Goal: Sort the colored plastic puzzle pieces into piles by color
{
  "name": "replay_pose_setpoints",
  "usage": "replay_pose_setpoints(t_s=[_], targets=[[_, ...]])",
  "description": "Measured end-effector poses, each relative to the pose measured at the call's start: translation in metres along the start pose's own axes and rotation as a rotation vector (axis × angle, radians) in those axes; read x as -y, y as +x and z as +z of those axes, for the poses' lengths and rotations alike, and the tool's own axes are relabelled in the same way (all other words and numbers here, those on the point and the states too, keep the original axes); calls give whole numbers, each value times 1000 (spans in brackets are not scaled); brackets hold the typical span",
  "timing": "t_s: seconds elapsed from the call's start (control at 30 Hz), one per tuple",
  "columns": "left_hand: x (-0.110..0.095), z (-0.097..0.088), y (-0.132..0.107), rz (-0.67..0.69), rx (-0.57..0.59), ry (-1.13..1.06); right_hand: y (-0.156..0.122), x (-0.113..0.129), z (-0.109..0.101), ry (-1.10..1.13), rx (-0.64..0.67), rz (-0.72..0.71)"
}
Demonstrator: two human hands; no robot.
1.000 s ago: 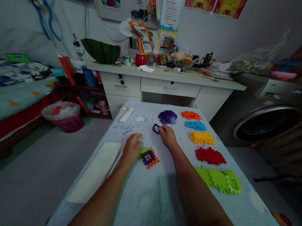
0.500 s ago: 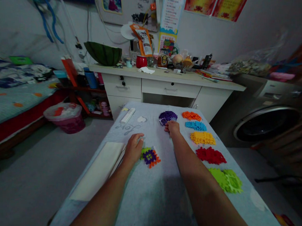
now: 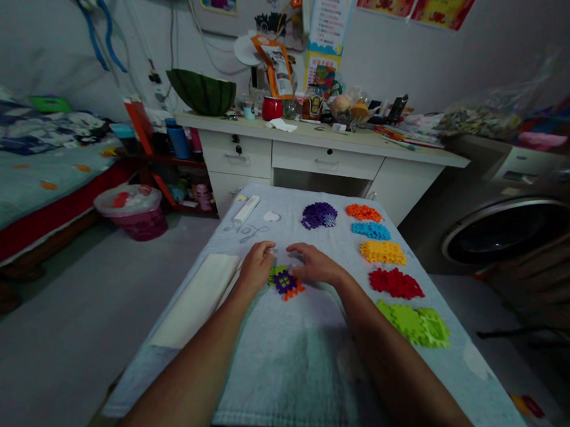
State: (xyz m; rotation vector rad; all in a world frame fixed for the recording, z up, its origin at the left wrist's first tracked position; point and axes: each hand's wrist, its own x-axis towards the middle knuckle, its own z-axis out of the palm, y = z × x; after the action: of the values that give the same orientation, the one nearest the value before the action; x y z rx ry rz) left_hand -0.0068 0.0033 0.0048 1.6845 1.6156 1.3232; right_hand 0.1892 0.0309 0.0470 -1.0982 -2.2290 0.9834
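On the cloth-covered table lies a small assembly of interlocking plastic tiles point(image 3: 284, 281), with a purple windowed square between green and orange ones. My left hand point(image 3: 258, 266) is at its left edge, fingers loosely curved and apart; I cannot tell whether it touches the green part. My right hand point(image 3: 314, 262) arches over the right side, fingers spread toward the left hand, its thumb close to the purple square. Nothing shows in either hand. Farther back sits a round pile of purple tiles point(image 3: 318, 216).
Down the table's right side run piles of orange point(image 3: 363, 212), blue point(image 3: 371, 230), yellow point(image 3: 382, 252), red point(image 3: 396, 283) and green tiles point(image 3: 415, 323). At the left are a folded cream cloth point(image 3: 197, 299) and a white stick-shaped object point(image 3: 246, 209). A cluttered desk point(image 3: 325, 164) stands beyond.
My right hand has come back from the purple pile to the tile assembly, and its fingers have opened out. The left hand stays beside the assembly. The view has shifted slightly.
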Motion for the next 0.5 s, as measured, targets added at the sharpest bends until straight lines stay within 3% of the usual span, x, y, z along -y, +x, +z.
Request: replay_pose_setpoints(t_s=[0.07, 0.17, 0.3, 0.5], targets=[[0, -1, -1, -9, 18, -2, -13, 10, 6, -160, 130, -100], [-2, -2, -2, -16, 33, -2, -22, 19, 14, -289, 188, -127], [-4, -4, -3, -20, 62, 12, -21, 17, 16, -353, 152, -117], [-7, -3, -6, 20, 168, 65, -20, 1, 7, -408, -28, -18]])
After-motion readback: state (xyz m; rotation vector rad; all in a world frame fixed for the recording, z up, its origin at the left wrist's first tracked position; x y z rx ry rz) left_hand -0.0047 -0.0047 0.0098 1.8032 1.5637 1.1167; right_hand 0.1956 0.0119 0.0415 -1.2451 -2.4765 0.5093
